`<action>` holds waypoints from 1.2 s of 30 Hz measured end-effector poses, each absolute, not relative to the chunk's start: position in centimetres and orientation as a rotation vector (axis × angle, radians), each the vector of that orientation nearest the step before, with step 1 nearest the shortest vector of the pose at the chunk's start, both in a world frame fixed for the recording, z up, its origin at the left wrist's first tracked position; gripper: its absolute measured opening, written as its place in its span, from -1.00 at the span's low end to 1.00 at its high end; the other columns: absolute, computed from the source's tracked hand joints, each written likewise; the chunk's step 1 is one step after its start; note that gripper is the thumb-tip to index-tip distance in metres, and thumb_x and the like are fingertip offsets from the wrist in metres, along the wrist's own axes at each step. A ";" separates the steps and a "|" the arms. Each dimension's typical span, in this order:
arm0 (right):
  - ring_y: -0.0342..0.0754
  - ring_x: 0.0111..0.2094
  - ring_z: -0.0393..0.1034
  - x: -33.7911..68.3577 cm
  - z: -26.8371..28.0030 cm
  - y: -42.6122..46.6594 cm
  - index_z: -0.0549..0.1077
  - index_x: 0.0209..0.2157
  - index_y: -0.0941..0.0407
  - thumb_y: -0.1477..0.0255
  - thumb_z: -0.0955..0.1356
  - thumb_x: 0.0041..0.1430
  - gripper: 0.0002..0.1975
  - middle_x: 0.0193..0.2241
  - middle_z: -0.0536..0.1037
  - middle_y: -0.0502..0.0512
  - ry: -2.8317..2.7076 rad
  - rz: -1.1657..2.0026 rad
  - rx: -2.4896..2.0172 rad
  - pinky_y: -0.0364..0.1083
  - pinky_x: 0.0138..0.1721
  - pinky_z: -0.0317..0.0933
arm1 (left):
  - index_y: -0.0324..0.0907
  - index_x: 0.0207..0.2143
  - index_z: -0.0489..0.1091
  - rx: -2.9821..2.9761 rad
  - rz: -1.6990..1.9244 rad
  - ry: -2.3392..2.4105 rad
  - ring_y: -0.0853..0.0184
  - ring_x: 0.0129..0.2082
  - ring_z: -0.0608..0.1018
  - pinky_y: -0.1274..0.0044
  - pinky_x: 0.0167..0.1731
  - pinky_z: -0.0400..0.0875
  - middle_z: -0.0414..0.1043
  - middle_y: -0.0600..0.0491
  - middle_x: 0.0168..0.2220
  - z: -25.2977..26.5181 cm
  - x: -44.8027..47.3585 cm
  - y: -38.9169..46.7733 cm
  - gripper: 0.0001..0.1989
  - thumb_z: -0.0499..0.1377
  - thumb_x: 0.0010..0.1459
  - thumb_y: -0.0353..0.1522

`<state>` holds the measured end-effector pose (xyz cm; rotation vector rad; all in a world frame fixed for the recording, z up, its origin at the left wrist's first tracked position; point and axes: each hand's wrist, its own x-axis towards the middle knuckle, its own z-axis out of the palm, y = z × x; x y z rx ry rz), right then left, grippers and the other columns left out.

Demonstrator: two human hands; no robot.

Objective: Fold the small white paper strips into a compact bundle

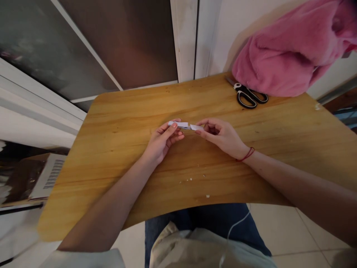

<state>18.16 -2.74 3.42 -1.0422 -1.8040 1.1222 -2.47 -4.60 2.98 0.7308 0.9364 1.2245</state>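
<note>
Between my two hands, above the middle of the wooden table [134,123], is a narrow strip of folded white paper [181,124]. My left hand [163,143] pinches its left part, thumb on top and fingers beneath. At the other end, my right hand [223,136] grips a slanted white paper piece [196,127] between thumb and fingertips. The two white parts meet near the centre; whether they are one piece, I cannot tell. A thin red cord circles my right wrist.
Black-handled scissors [247,96] lie at the back right, beside a pink plush cloth [281,52]. Small white scraps [191,179] are scattered near the front edge. A cardboard box [46,178] is left of the table, and a sliding door stands behind.
</note>
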 end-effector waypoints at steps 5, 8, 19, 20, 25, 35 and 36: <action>-0.20 -0.52 0.14 18.2 3.4 -2.7 0.48 -0.17 0.15 0.12 0.40 0.10 -0.59 -0.52 0.33 -0.06 -1.731 1.102 -1.053 -0.14 -0.50 0.03 | -0.22 -0.20 0.53 0.783 1.177 0.969 0.53 -0.47 0.53 0.66 -0.33 0.53 0.51 0.12 -0.44 2.9 -2.3 -4.7 -0.73 0.34 0.01 -0.33; -0.19 -0.53 0.13 18.1 3.3 -2.8 0.51 -0.16 0.15 0.13 0.39 0.13 -0.60 -0.54 0.32 -0.07 -1.794 1.050 -1.057 -0.13 -0.50 0.02 | -0.20 -0.18 0.53 0.867 1.108 0.945 0.52 -0.46 0.53 0.63 -0.35 0.54 0.52 0.11 -0.39 2.9 -1.9 -5.2 -0.69 0.36 -0.02 -0.31; -0.21 -0.55 0.07 17.8 3.3 -3.2 0.57 -0.16 0.14 0.17 0.40 0.12 -0.63 -0.60 0.26 -0.11 -1.985 1.012 -1.105 -0.14 -0.48 -0.01 | -0.19 -0.13 0.51 0.999 1.019 0.958 0.47 -0.43 0.55 0.55 -0.31 0.54 0.55 0.08 -0.34 3.0 -1.3 -5.9 -0.65 0.36 -0.02 -0.31; -0.21 -0.55 0.07 17.8 3.4 -3.1 0.57 -0.16 0.13 0.17 0.40 0.12 -0.63 -0.60 0.26 -0.11 -1.985 1.026 -1.105 -0.14 -0.48 -0.01 | -0.19 -0.14 0.51 1.004 1.022 0.961 0.47 -0.43 0.55 0.56 -0.31 0.54 0.55 0.08 -0.35 3.0 -1.3 -5.9 -0.66 0.35 -0.01 -0.31; -0.20 -0.54 0.10 17.9 3.5 -2.9 0.49 -0.05 0.16 0.14 0.41 0.11 -0.54 -0.56 0.26 -0.11 -1.977 1.050 -1.100 -0.14 -0.48 0.01 | -0.18 -0.18 0.52 0.934 1.090 0.955 0.50 -0.43 0.55 0.61 -0.32 0.54 0.55 0.09 -0.35 2.9 -1.6 -5.6 -0.72 0.34 0.01 -0.32; -0.17 -0.50 0.18 17.8 3.1 -2.9 0.51 -0.15 0.15 0.13 0.38 0.14 -0.60 -0.44 0.44 0.02 -1.981 1.072 -1.055 -0.14 -0.46 0.08 | -0.16 -0.14 0.53 0.903 1.072 0.897 0.51 -0.42 0.54 0.63 -0.33 0.54 0.54 0.09 -0.33 3.0 -1.8 -5.5 -0.69 0.34 0.01 -0.32; -0.18 -0.52 0.16 17.8 3.1 -3.0 0.51 -0.14 0.16 0.12 0.37 0.14 -0.59 -0.45 0.44 0.01 -1.965 1.111 -1.055 -0.14 -0.48 0.08 | -0.15 -0.14 0.53 0.899 1.071 0.894 0.51 -0.42 0.54 0.64 -0.33 0.54 0.54 0.10 -0.33 3.0 -1.7 -5.5 -0.69 0.35 0.01 -0.32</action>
